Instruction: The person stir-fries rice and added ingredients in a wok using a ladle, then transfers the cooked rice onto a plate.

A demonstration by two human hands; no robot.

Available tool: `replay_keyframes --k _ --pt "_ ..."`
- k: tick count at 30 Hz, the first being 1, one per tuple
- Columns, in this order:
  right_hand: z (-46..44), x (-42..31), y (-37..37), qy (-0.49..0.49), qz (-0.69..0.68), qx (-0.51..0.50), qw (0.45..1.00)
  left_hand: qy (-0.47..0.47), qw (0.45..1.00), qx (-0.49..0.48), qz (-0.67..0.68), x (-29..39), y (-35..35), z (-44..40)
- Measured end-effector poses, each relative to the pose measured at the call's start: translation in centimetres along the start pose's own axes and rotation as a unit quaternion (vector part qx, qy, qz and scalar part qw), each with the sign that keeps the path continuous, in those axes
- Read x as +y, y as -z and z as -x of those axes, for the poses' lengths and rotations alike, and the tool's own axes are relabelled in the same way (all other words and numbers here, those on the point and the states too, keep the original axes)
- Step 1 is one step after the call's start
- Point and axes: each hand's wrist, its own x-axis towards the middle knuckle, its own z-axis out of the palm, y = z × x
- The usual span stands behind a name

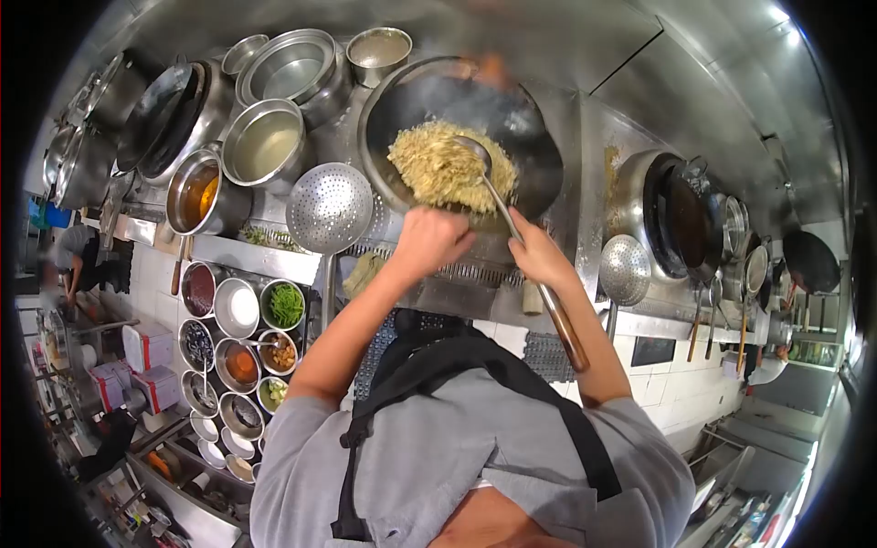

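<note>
A large dark wok (534,173) stands on the steel range ahead of me, steam or smoke rising in it and an orange flame behind its far rim. Yellowish food that looks like fried rice (438,169) is heaped in it, slightly blurred. My left hand (431,242) is closed at the wok's near edge; the exact part it grips is hidden under the fingers. In my right hand (541,251) is a ladle (501,203) with a long metal shaft and wooden handle end, which runs back along my forearm. The ladle's bowl rests in the food.
Left of the wok are a perforated skimmer (330,208), a pot of pale liquid (263,146) and a pot of orange-brown liquid (195,194). Several ingredient tins, one with chopped greens (283,305), stand at lower left. A second skimmer (626,269) lies right. Other people are far off.
</note>
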Motion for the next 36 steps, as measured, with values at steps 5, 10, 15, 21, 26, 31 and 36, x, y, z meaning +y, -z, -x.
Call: replay_keyframes --k 5,10,15,21,26,31,36 --pt "-5.2 -0.1 -0.3 0.05 0.151 0.123 0.98 0.0 0.998 -0.023 -0.066 -4.2 -8.2 4.4" --pt "4.4 -4.1 5.1 0.082 0.185 0.019 0.979 -0.025 0.999 0.04 0.001 2.5 0.7 6.1" --pt "0.9 1.3 0.1 0.123 0.196 -0.008 0.973 -0.033 0.999 0.033 0.0 -2.1 -5.2 1.0" --pt "1.2 -0.8 -0.5 0.035 0.235 0.012 0.971 0.023 0.999 -0.047 -0.012 -0.5 -5.6 9.7" --pt "3.1 -2.4 1.0 0.034 0.273 -0.086 0.958 -0.026 0.999 0.038 0.016 1.3 -0.6 1.7" --pt "-3.1 1.4 -1.4 0.093 0.234 0.121 0.96 -0.014 0.998 0.015 -0.06 -2.3 -8.5 5.5" --pt "4.9 1.3 0.1 0.134 0.181 0.1 0.969 0.008 0.999 0.024 -0.044 -1.8 -6.7 4.9"
